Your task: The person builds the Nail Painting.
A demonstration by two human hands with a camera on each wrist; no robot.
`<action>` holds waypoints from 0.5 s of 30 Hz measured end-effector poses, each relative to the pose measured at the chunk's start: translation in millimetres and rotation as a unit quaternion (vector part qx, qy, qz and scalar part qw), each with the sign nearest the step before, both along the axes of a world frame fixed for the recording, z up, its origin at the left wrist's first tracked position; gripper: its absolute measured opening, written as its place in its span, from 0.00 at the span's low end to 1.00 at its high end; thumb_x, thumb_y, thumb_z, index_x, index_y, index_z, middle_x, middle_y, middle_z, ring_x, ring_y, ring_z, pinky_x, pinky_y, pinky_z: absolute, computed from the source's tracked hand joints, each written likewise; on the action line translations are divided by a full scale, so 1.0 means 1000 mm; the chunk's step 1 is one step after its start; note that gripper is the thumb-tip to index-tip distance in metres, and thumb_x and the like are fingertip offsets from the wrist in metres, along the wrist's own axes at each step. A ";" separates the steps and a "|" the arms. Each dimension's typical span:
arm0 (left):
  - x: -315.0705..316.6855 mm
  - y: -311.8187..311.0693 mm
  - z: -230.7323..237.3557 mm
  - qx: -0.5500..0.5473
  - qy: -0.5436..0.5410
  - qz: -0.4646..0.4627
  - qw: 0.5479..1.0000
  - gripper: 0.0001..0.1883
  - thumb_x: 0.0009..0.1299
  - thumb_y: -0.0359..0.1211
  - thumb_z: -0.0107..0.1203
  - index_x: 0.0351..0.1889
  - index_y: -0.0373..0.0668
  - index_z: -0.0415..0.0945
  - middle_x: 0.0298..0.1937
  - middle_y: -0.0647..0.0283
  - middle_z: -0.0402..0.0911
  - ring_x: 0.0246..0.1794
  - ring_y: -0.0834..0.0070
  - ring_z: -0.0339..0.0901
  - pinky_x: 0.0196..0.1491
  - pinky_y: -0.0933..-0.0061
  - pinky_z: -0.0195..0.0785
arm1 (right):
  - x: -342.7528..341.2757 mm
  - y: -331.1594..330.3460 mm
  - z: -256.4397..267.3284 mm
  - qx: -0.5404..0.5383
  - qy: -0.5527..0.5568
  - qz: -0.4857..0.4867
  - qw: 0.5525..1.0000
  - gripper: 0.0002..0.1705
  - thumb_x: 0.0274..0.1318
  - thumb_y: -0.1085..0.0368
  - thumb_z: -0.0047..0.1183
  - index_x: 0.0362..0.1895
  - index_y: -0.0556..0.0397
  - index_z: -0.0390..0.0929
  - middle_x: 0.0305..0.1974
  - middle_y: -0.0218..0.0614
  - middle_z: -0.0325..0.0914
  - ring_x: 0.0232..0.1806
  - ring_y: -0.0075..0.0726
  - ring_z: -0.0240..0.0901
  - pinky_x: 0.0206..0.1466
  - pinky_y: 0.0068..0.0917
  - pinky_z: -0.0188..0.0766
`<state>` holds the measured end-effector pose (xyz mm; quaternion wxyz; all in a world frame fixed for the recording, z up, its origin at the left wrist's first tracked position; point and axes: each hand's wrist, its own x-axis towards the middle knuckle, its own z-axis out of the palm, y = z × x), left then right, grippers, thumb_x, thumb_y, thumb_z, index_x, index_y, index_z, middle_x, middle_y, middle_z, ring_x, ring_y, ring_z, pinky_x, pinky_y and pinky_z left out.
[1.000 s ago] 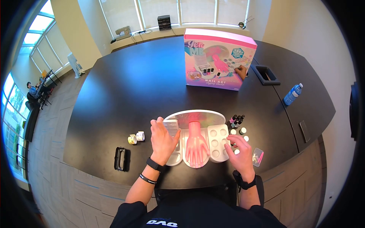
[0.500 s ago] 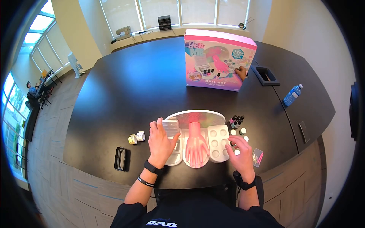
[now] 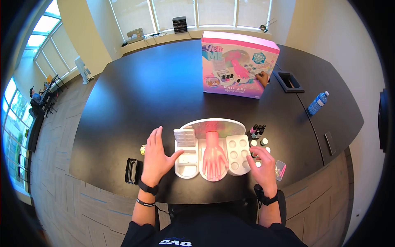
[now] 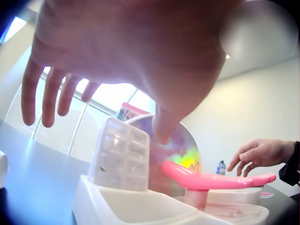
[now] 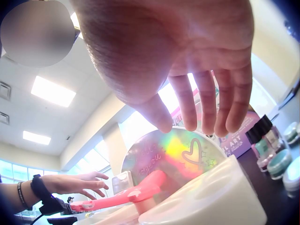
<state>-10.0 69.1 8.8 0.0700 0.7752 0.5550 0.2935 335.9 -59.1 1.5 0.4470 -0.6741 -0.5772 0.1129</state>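
A white nail art station with a shiny rounded back panel (image 3: 222, 125) stands before me. On its middle base lies a pink plastic hand (image 3: 213, 160), fingers toward me. The left tray (image 3: 187, 171) has compartments, with a gridded clear plate (image 4: 122, 154) standing upright at its back. Round wells fill the right tray (image 3: 238, 160). My left hand (image 3: 158, 160) hovers just left of the left tray, fingers spread and thumb out, holding nothing. My right hand (image 3: 264, 166) hangs over the right tray's outer edge, close to several small jars (image 5: 280, 161), its fingers loosely bent with nothing between them.
Several nail polish bottles (image 3: 258, 131) stand behind the jars. A small clear box (image 3: 280, 169) with pink sticks lies right. Leftward are a black frame-like object (image 3: 132, 171) and a yellow roll (image 3: 142, 149). A pink box (image 3: 238, 66) and water bottle (image 3: 318, 103) stand farther back.
My left hand has moved left and toward me, away from the gridded plate, which is now uncovered. It now covers part of the rolls. The right hand has hardly moved.
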 end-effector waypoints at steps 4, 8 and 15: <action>-0.034 0.006 0.014 -0.033 0.018 -0.038 0.999 0.58 0.62 0.47 0.81 0.85 0.36 0.58 0.81 0.41 0.67 0.84 0.42 0.61 0.83 0.48 0.59 | 0.000 0.001 0.000 0.001 0.000 0.000 1.000 0.14 0.64 0.66 0.70 0.51 0.58 0.88 0.56 0.44 0.89 0.53 0.50 0.87 0.52 0.39 0.83; -0.067 0.018 0.009 -0.081 0.082 -0.027 0.993 0.56 0.58 0.38 0.81 0.85 0.42 0.61 0.79 0.48 0.72 0.85 0.42 0.60 0.84 0.42 0.55 | -0.001 0.003 0.000 0.006 -0.004 0.000 1.000 0.14 0.64 0.66 0.70 0.51 0.58 0.88 0.55 0.44 0.89 0.52 0.50 0.87 0.52 0.39 0.83; -0.110 0.047 -0.025 -0.153 0.184 0.006 0.971 0.52 0.58 0.31 0.79 0.82 0.46 0.65 0.76 0.51 0.79 0.85 0.43 0.61 0.86 0.42 0.52 | 0.002 0.004 -0.003 0.003 -0.010 -0.002 1.000 0.14 0.64 0.66 0.70 0.51 0.58 0.88 0.55 0.44 0.89 0.52 0.50 0.87 0.52 0.39 0.83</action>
